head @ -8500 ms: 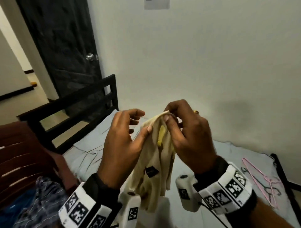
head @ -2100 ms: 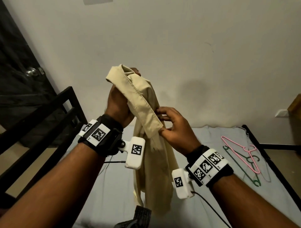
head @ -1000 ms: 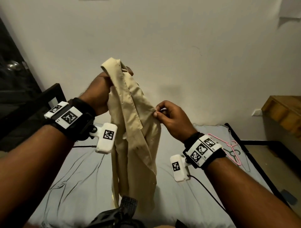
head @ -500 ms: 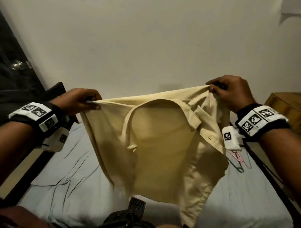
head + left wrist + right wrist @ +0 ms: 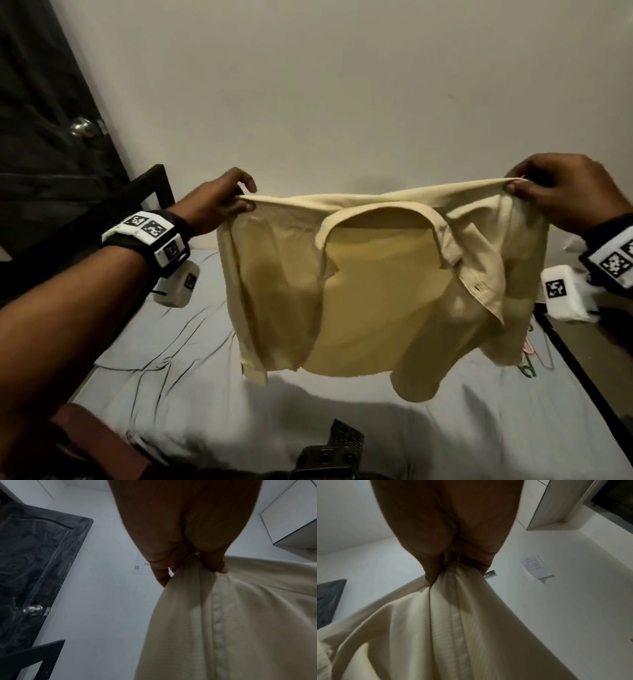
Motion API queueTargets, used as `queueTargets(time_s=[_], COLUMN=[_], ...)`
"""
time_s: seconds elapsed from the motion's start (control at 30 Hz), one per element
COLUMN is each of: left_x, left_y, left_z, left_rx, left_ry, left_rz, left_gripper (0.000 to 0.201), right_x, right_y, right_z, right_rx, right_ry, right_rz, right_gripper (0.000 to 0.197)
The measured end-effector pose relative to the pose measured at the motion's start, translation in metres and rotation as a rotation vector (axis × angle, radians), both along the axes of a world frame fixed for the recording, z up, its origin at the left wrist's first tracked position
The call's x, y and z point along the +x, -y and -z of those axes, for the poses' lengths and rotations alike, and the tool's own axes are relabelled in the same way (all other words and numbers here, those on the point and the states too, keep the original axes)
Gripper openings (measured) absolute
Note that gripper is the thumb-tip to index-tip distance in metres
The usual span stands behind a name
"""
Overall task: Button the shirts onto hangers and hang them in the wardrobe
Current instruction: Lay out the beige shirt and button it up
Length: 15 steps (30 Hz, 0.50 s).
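Note:
A cream short-sleeved shirt (image 5: 370, 301) hangs spread out in the air above the bed, collar up and front open. My left hand (image 5: 239, 200) pinches its left shoulder seam; the wrist view shows the cloth (image 5: 231, 622) bunched between thumb and fingers (image 5: 216, 563). My right hand (image 5: 534, 186) pinches the right shoulder, and the fabric (image 5: 445, 628) drops straight down from that hand's fingers (image 5: 433, 574). Pink and green hangers (image 5: 529, 356) lie on the bed, mostly hidden behind the shirt's right side.
A grey sheet covers the bed (image 5: 164, 377), which has a black frame (image 5: 150, 185) on the left and a black rail (image 5: 582, 370) on the right. A dark door (image 5: 44, 120) with a knob stands far left. A plain wall is straight ahead.
A second ago the shirt hung bunched, held high by my left hand while the right pinched its edge. Both hands have since pulled apart, spreading it wide by the shoulders.

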<state>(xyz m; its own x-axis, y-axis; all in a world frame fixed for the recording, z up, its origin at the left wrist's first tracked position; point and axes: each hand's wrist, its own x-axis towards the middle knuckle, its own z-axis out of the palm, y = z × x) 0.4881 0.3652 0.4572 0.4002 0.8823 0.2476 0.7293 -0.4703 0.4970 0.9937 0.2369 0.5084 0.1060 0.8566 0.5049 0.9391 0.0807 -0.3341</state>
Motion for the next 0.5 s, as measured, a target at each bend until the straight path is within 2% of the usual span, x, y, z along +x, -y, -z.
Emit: queueTargets(time_s=[0.07,0.17,0.3,0.4,0.5], left_x=[-0.001,0.003,0.006,0.0,-0.005], left_y=[0.004,0.017,0.019,0.006,0.0], left_z=[0.003,0.003,0.004,0.003,-0.002], left_rx=[-0.045,-0.068,-0.072,-0.071,-0.21], left_ry=[-0.039,-0.121,-0.143,-0.025,0.196], left_rz=[0.065,0.165,0.175,0.155,0.156], left_gripper=[0.014,0.039,0.02,0.006,0.008], right_x=[0.01,0.019,0.021,0.02,0.015], right_y=[0.001,0.002,-0.001,0.002,0.008], right_z=[0.001,0.002,-0.002,-0.007,-0.014], right_rx=[-0.038,-0.027,-0.005,-0.03,-0.07], right_ry=[-0.094,-0.179,-0.239,-0.207,-0.158], right_rz=[-0.045,-0.086,-0.077,-0.078,-0.11], right_gripper=[0.009,0.018,0.02,0.019,0.01])
